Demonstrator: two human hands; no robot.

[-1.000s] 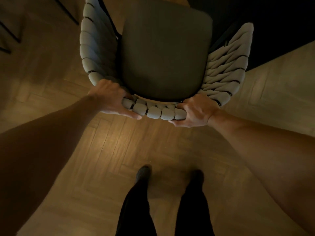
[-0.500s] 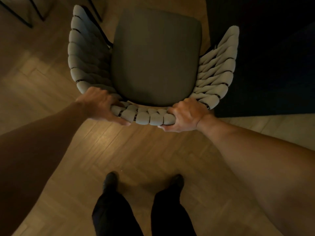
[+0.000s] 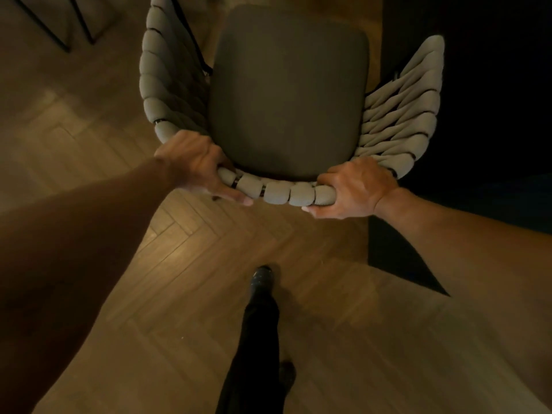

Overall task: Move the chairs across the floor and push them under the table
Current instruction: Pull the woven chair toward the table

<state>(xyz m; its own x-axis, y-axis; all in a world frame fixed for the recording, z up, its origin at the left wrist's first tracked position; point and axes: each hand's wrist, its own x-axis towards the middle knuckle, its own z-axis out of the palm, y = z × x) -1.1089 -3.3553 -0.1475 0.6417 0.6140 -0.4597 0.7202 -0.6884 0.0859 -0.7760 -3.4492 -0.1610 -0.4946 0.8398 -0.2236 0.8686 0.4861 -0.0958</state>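
Note:
Seen from above, a chair with a dark seat cushion (image 3: 288,91) and a padded grey woven backrest (image 3: 286,194) fills the upper middle of the head view. My left hand (image 3: 194,164) grips the backrest's top rail at its left corner. My right hand (image 3: 355,189) grips the same rail at its right end, thumb underneath. The chair's right armrest wing (image 3: 406,109) lies against a very dark area (image 3: 478,100) on the right, too dark to identify. The chair's legs are hidden under the seat.
Herringbone wood floor (image 3: 179,264) stretches below and to the left. Thin black legs of other furniture (image 3: 59,28) stand at the top left. My dark-trousered leg and shoe (image 3: 261,279) are mid-step behind the chair.
Both hands kept their grip while the chair moved right relative to the floor, nearer the dark area. My feet went from side by side to a stride, one shoe forward.

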